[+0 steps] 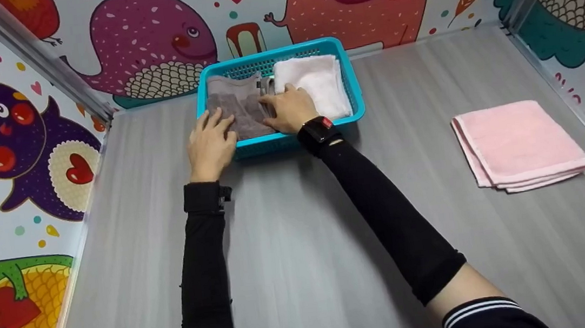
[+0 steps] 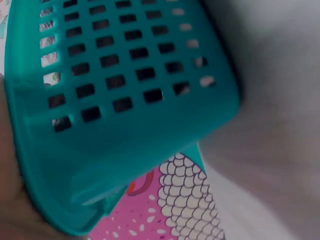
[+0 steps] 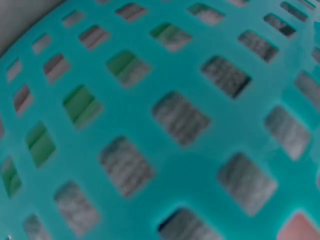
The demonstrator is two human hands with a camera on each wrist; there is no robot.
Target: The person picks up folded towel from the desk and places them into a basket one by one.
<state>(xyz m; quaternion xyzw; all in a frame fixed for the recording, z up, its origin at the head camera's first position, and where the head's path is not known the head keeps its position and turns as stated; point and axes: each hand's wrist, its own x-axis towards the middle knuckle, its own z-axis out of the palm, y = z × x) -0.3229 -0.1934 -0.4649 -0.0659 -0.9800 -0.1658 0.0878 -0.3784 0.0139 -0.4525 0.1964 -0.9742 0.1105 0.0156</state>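
Note:
A turquoise plastic basket [image 1: 356, 100] with holed sides stands against the back wall. Inside it, folded grey cloth [image 1: 234, 102] lies on the left and a folded white towel [image 1: 325, 84] on the right. My left hand [image 1: 210, 144] reaches over the front-left rim, its fingertips on the grey cloth. Fingers spread, my right hand [image 1: 291, 111] rests at the seam between the grey cloth and the white towel. The left wrist view shows the basket's holed side [image 2: 115, 80] close up. Grey fabric shows through the basket wall [image 3: 165, 165] in the right wrist view.
A folded pink towel [image 1: 521, 145] lies on the grey tabletop [image 1: 301, 250] to the right. Walls with cartoon animals [image 1: 149, 43] border the table at the back and both sides, and the basket sits close to the back one.

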